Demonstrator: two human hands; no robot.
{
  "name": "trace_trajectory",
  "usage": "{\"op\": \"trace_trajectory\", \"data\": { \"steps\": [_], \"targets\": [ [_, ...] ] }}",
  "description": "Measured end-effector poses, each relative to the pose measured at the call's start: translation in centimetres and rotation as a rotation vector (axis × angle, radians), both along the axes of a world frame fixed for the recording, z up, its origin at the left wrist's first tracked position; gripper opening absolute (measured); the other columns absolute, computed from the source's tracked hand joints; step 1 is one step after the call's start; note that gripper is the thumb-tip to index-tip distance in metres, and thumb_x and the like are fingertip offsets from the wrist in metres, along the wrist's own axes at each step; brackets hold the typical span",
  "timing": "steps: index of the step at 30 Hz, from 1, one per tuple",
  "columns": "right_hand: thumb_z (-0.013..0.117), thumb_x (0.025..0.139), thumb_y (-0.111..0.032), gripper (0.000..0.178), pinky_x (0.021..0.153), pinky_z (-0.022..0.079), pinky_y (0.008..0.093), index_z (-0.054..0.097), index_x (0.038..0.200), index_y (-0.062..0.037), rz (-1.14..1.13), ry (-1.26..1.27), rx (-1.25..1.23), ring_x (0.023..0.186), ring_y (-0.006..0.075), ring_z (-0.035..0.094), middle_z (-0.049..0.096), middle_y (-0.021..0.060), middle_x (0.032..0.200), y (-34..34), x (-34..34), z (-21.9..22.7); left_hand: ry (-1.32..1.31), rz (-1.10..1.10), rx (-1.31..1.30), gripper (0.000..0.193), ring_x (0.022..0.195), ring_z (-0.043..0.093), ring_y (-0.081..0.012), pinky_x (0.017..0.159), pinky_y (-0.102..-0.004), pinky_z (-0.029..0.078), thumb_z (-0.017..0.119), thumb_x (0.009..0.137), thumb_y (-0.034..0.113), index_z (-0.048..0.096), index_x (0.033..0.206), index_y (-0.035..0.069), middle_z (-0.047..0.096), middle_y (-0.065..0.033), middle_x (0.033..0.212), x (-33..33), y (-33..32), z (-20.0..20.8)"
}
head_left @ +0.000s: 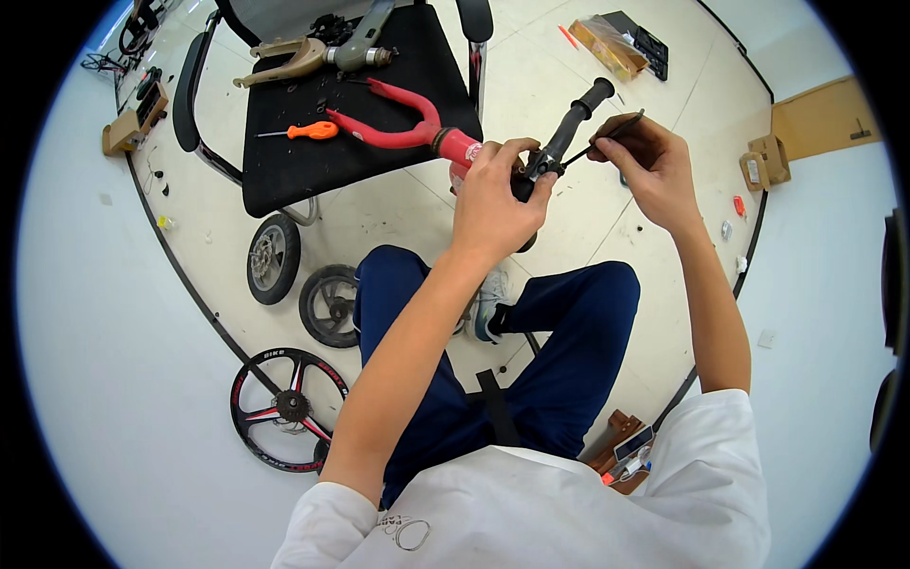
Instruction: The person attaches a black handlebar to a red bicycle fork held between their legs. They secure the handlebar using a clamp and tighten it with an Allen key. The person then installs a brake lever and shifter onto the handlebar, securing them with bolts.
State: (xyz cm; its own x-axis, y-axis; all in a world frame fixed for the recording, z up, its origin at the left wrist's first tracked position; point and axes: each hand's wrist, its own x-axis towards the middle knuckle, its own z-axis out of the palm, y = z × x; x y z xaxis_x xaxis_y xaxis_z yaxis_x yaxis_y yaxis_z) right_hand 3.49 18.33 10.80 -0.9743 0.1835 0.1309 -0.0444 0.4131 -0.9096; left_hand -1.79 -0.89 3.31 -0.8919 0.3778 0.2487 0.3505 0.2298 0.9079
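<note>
Just off the right-hand near corner of the black chair seat [284, 180], the black clamp [544, 168] sits in your left hand [498, 204], fingers and thumb wrapped about it, with the ribbed black grip [574, 125] slanting up to the right. Your right hand [654, 173] pinches a thin dark tool [578, 156], probably a hex key, its tip at the clamp; whether it is seated, I can't tell. Line it up straight and push it fully home before twisting, since a tilted tip could slip. Brace the clamp with your left hand so the turning force doesn't swing the bar. The red fork [427, 133] lies on the seat, its tube reaching your left fingers; mind that it doesn't slide. Farther back lie an orange-handled screwdriver [313, 131] and a grey-tan fork [358, 56].
</note>
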Motion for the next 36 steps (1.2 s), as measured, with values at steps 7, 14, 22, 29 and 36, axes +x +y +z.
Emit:
{"op": "trace_trajectory", "data": {
  "steps": [7,14,22,29,36],
  "targets": [
    [0.070,0.088,0.002,0.008,0.076,0.057,0.0289,0.068,0.095,0.0060,0.082,0.126,0.344,0.078,0.0172,0.072,0.073,0.0119,0.085,-1.5,-0.4,1.0,0.345,-0.047,0.019,0.032,0.091,0.063,-0.0321,0.081,-0.0398,0.051,0.075,0.077,0.013,0.069,0.108,0.004,0.064,-0.0144,0.101,-1.2,0.5,0.3],
    [0.074,0.085,-0.006,0.011,0.073,0.056,0.0277,0.068,0.087,0.0034,-0.065,0.134,0.318,0.071,0.0173,0.070,0.072,0.0111,0.078,-2.1,-0.1,-0.1,0.003,-0.233,0.093,0.025,0.083,0.068,-0.0263,0.074,-0.0365,0.054,0.080,0.077,0.011,0.073,0.099,0.001,0.071,-0.0135,0.095,-1.7,1.5,1.6],
    [0.066,0.091,-0.001,0.014,0.083,0.056,0.0276,0.071,0.103,0.0053,0.100,0.042,-0.007,0.091,0.0154,0.072,0.075,0.0103,0.096,-1.2,-0.6,0.1,0.250,-0.170,0.151,0.012,0.082,0.066,-0.0290,0.075,-0.0391,0.052,0.075,0.082,0.011,0.076,0.091,0.004,0.072,-0.0070,0.096,-2.0,1.6,0.0],
    [0.074,0.086,-0.003,0.012,0.084,0.058,0.0284,0.069,0.094,0.0047,0.030,0.157,0.142,0.086,0.0159,0.073,0.074,0.0096,0.089,-2.2,-0.5,-0.3,0.316,-0.169,0.058,0.016,0.084,0.066,-0.0285,0.074,-0.0377,0.051,0.078,0.078,0.011,0.076,0.093,0.005,0.073,-0.0084,0.089,-1.6,1.7,0.1],
    [0.074,0.087,-0.006,0.019,0.085,0.057,0.0284,0.071,0.103,0.0038,-0.070,0.126,0.060,0.087,0.0159,0.072,0.075,0.0100,0.090,-2.1,-0.3,-1.4,0.266,-0.110,0.097,0.015,0.080,0.068,-0.0282,0.071,-0.0385,0.052,0.079,0.077,0.011,0.075,0.090,0.005,0.072,-0.0070,0.079,-1.6,1.8,-0.1]
  ]
}}
